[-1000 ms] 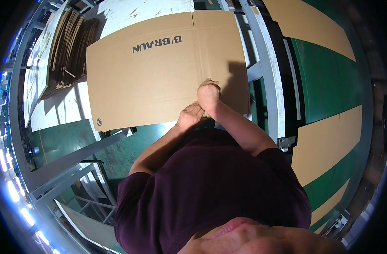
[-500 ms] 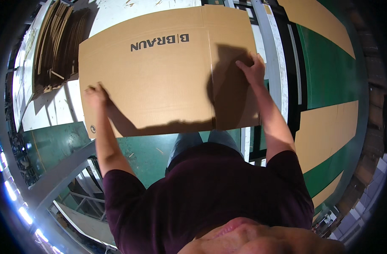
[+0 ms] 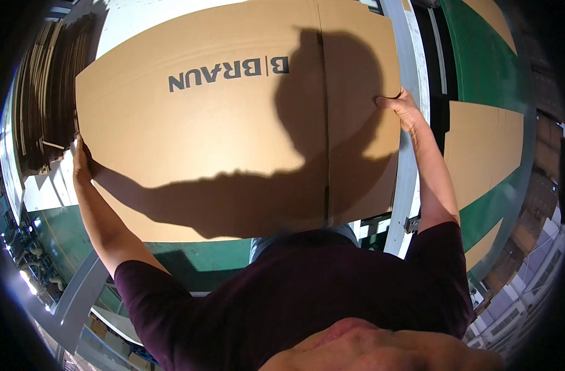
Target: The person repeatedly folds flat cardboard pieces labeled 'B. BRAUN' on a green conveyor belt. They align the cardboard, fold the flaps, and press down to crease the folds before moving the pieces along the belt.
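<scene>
A large flattened cardboard box (image 3: 208, 136), brown with dark print and a fold line toward its right side, spreads out in front of my body. At its left edge my left hand (image 3: 81, 162) grips the board, its fingers partly hidden by the edge. My right hand (image 3: 406, 111) holds the opposite edge, thumb on the upper face and the other fingers out of sight around the rim. My shadow falls across the right and near parts of the board.
On the left, a stack of flattened cardboard (image 3: 47, 93) stands on a white table (image 3: 134, 15). A grey metal rail (image 3: 409, 167) runs along the right. Beyond it, a green surface (image 3: 486, 62) bears several brown cardboard sheets (image 3: 483, 139).
The flattened box has come nearer to me and looks larger. My left hand has moved outward from over the board to its left edge; my right hand has shifted right with its edge.
</scene>
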Tool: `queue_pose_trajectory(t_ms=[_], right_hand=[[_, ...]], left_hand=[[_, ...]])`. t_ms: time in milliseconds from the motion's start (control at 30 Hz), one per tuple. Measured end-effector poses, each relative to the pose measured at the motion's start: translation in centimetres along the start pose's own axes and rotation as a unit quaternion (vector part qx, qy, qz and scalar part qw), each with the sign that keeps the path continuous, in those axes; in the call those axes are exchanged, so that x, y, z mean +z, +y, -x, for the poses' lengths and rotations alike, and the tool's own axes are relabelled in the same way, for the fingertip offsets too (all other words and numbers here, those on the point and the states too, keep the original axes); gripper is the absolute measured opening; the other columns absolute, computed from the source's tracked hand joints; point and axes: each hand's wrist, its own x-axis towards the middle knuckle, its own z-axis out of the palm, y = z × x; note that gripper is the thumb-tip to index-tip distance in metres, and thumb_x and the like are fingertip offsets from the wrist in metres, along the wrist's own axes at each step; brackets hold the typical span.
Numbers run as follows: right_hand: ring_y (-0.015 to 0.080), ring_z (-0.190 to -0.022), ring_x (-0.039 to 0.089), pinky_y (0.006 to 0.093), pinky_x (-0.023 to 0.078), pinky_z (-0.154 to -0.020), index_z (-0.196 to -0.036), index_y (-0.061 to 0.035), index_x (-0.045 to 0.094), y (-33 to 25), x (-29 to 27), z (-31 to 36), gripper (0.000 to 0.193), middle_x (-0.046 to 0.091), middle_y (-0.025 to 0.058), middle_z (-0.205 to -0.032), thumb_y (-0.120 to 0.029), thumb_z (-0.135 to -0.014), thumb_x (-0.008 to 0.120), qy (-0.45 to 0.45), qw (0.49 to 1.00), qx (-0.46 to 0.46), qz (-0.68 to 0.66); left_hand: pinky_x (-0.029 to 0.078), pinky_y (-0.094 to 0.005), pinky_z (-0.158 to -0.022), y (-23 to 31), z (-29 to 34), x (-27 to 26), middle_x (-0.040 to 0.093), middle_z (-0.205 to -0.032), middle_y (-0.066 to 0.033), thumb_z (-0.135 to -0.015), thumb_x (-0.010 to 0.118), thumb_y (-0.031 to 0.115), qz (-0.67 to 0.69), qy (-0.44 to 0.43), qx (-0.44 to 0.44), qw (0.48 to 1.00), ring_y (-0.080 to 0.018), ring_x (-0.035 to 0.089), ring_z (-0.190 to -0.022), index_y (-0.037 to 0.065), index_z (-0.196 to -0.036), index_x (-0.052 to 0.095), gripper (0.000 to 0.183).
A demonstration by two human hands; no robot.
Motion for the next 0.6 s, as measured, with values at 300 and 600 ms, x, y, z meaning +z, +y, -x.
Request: queue_pose_trajectory(t_ms=[300, 600], right_hand=[[0.0197, -0.088, 0.065, 0.0334, 0.054, -0.082, -0.112, -0.0004, 0.055, 1.0, 3.5, -0.2, 0.053, 0.066, 0.0101, -0.098, -0.007, -0.067, 0.082, 0.107, 0.987, -0.119, 0.017], [0.0225, -0.091, 0.065, 0.0340, 0.053, -0.084, -0.112, 0.0011, 0.054, -0.7, 4.1, 0.4, 0.058, 0.065, 0.0122, -0.101, -0.014, -0.066, 0.085, 0.146, 0.979, -0.099, 0.101]], left_hand=[[0.052, -0.0496, -0.054, -5.4, -6.8, -6.9, 0.067, -0.071, -0.0248, -0.091, 0.020, 0.072, -0.513, 0.377, 0.052, 0.769, -0.0394, 0.068, -0.068, -0.004, -0.098, 0.067, 0.090], [0.044, -0.0448, -0.096, -1.7, 0.3, 0.3, 0.066, -0.105, -0.0257, -0.089, 0.021, 0.074, -0.491, 0.382, -0.020, 0.783, -0.0414, 0.059, -0.109, -0.005, -0.104, 0.069, 0.093]])
